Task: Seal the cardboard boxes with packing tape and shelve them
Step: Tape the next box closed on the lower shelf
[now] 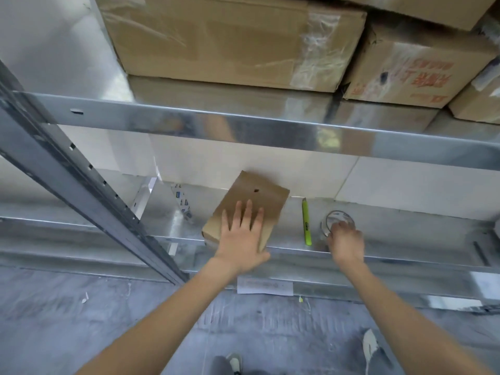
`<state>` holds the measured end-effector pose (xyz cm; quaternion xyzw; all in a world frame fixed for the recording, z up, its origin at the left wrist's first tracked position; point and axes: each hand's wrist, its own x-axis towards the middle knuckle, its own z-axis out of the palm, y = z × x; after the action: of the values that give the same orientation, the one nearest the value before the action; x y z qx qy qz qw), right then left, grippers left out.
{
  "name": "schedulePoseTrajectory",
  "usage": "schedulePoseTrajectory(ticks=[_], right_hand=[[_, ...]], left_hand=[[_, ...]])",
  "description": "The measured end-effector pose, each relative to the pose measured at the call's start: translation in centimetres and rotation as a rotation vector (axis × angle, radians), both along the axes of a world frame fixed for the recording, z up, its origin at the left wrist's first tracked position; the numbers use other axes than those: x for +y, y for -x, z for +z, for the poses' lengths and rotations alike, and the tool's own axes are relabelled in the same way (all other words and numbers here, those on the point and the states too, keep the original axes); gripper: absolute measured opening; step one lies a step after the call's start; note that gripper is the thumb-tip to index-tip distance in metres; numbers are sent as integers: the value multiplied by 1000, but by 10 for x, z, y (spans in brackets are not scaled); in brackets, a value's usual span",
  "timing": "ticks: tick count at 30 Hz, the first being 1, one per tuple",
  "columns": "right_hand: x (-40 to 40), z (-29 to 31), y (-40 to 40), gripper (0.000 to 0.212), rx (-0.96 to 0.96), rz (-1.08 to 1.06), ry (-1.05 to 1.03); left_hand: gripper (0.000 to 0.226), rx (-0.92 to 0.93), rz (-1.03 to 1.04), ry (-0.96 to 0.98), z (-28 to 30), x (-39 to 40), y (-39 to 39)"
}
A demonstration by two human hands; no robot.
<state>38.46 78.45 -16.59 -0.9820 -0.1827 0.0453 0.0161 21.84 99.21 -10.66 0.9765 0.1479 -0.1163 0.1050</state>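
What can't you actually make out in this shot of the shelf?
- Tape roll: near side hidden by the right hand, so its grip is unclear.
- Small box: near end covered by the left hand; whether it is taped is unclear.
- Paper label on the shelf edge: print too blurred.
- Top boxes: cut off by the frame edge.

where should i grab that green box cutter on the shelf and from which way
Pinch the green box cutter across its narrow body near the middle, coming straight down from above. It lies flat on the metal shelf, lengthwise front to back, with open gaps to the small cardboard box and tape roll either side.
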Motion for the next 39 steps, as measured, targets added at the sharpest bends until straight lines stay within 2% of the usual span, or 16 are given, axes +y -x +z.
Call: schedulePoseTrajectory(ticks=[4, 9, 11, 13, 15, 19, 23, 29, 33, 39], right_hand=[[-3, -11, -8, 28, 16, 45, 17], [2, 6, 0, 35, 67, 18, 60], [19, 26, 5, 42, -16, 42, -97], [54, 55, 18, 50, -34, 149, -346], [103, 82, 31, 56, 50, 246, -473], [183, 78, 49, 61, 178, 333, -334], [196, 42, 54, 64, 189, 303, -165], [182, 42, 70, 65, 151, 345, -147], [129, 36, 134, 78, 140, 446, -287], [119, 26, 140, 56, 70, 462, -342]], left_hand=[[88, 31, -183, 102, 5, 66, 24], [72, -72, -174, 253, 11, 110, 34], [57, -189, -110, 264, 11, 106, 29], [67, -310, -38, 155, 6, 95, 20], [72, -312, 31, 38, -6, 87, 11], [66, -293, 49, -73, -23, 85, 7], [66, -309, 40, -80, -23, 86, 6], [67, -317, 41, -102, -28, 87, 3], [75, -286, 21, -92, -29, 89, -2], [79, -299, 0, -66, -25, 89, -4]])
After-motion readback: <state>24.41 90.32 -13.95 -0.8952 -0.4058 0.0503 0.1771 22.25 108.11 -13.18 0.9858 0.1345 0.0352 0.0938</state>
